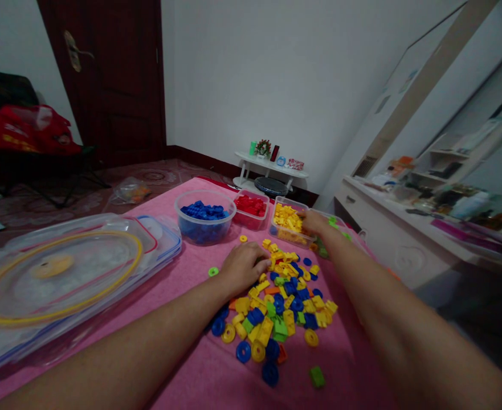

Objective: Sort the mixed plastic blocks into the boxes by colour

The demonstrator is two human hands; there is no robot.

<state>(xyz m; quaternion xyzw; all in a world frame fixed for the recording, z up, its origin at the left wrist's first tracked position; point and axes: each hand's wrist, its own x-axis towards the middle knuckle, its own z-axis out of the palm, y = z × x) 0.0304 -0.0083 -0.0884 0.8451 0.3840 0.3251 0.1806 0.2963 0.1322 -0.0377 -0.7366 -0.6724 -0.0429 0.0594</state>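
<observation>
A mixed pile of plastic building blocks, in yellow, blue, green and orange with several ring-shaped pieces, lies on the pink cloth. My left hand rests at the pile's upper left edge, thumb apart from the curled fingers, with nothing visible between them. Over at the right rim of a clear box of yellow blocks, my right hand reaches in; its fingertips are mostly hidden. Left of that box stand a clear box of red blocks and a round tub of blue blocks. Green pieces show in another container behind my right forearm.
Stacked clear lids cover the left side of the pink cloth. A single green block lies near the front. Beyond the table are a low white shelf, a dresser and a chair with a red bag.
</observation>
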